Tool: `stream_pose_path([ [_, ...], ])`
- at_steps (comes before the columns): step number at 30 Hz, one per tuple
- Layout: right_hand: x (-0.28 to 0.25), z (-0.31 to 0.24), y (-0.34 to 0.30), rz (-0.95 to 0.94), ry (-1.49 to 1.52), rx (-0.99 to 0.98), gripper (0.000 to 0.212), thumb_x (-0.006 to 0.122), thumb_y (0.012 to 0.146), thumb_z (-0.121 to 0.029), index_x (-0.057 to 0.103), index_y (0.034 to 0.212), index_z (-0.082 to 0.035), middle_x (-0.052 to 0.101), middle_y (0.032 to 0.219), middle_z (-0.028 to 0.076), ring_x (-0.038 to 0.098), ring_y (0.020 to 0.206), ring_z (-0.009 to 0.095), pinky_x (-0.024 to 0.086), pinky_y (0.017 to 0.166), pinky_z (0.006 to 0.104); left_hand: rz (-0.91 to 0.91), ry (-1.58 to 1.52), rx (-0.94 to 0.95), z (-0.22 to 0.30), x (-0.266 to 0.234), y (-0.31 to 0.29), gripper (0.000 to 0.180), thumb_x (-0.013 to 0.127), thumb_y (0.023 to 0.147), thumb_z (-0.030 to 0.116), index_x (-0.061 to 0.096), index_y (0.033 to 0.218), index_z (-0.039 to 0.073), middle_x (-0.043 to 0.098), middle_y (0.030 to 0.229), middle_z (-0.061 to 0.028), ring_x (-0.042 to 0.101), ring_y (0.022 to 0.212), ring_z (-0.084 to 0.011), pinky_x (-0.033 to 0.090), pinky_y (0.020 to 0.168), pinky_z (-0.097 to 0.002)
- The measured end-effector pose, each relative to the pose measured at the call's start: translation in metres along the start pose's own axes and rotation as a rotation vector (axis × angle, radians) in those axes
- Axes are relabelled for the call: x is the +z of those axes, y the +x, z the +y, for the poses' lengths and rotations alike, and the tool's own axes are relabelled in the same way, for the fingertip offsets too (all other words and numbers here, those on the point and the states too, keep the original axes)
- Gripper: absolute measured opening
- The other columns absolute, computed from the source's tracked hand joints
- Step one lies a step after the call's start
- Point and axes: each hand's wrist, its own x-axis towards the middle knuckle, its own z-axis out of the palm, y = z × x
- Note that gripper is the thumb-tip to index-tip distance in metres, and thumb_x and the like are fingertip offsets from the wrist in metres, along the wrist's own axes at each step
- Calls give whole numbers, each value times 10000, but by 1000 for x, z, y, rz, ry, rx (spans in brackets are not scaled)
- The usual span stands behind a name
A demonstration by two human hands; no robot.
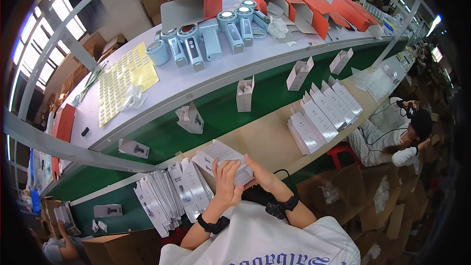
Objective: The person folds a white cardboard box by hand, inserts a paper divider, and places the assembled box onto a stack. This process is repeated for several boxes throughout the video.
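Between my two hands, in front of my chest, is a small white carton [222,152] with print on its sides, tilted. My left hand [226,182] has its fingers bent over the near left part of the carton. My right hand [262,174] presses along its right side, thumb upward. The far end of the carton shows past my fingers; its near underside is hidden. Just left of my hands lie flat, unfolded cartons [189,187] beside a thicker stack of flat cartons [156,203].
Open-topped cartons [244,99] stand spaced along the green belt [218,122]. Right of my hands, filled-out cartons [319,115] stand in rows on the tan bench [274,140]. The raised shelf [176,86] holds light-blue handheld devices [212,41] and orange boxes [314,12]. A co-worker [387,132] sits at right.
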Motion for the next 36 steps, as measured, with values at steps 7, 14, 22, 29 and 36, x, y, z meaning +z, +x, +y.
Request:
stream_pose_path([
  [7,-3,-4,-4,-11,-347,-130,777,282,916,-661,511,1174,35,628,859,161,638,666,197,530,498,285,-152,-53,-141,8,-11,13,823,781,617,162,360,1306,2,476,1188,-199,427,1149,-405,246,1038,-558],
  [14,-14,-21,-2,-44,-315,54,788,269,926,-648,501,1193,56,626,788,153,621,589,197,520,500,279,-105,-24,-144,-11,-18,-6,944,869,529,155,350,1307,29,451,1159,-179,461,1092,-358,355,975,-444],
  [22,-68,23,18,128,-249,-61,422,456,949,-330,625,1058,41,645,822,121,639,721,174,533,680,274,369,-234,-415,-14,-21,-12,794,824,626,274,418,1246,-13,476,1137,-135,469,1089,-243,377,946,-365],
  [29,-80,38,15,131,163,-224,208,510,869,-26,645,1010,45,642,870,112,615,813,178,496,764,270,676,-238,-528,-46,-19,-10,619,663,830,397,455,1239,-18,513,1183,-113,483,1115,-238,394,937,-366],
  [36,-100,22,8,-7,440,-368,229,481,844,39,649,998,53,656,963,135,627,924,223,479,881,317,625,-1110,-1122,-94,-35,-27,512,488,923,512,513,1210,88,607,1111,-70,588,1025,-225,460,882,-417],
])
